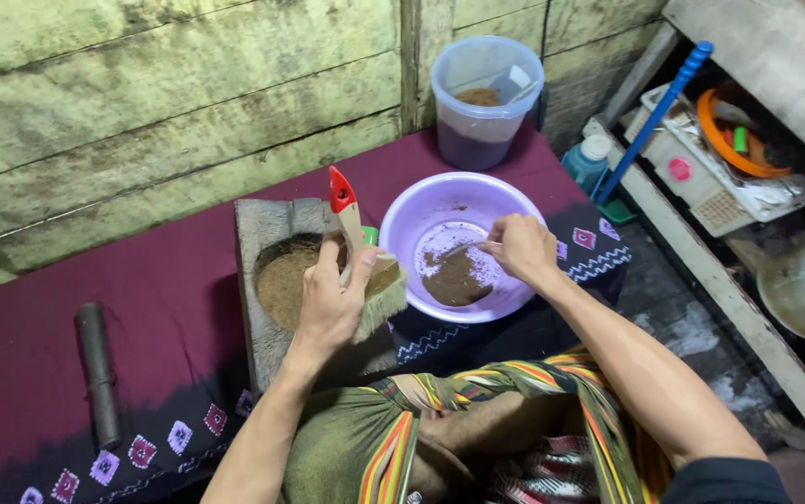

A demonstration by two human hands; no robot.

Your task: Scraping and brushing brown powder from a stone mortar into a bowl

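The left hand (pixel 330 303) is clamped on a brush (pixel 357 245) over the stone mortar (pixel 272 271); just to its right, the right hand (pixel 521 247) pinches a spoon (pixel 468 248) in the purple bowl (pixel 421 201).

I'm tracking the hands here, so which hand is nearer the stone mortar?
Left. The left hand holds a brush right over the stone mortar. The right hand is off to the side, over the purple bowl with a spoon.
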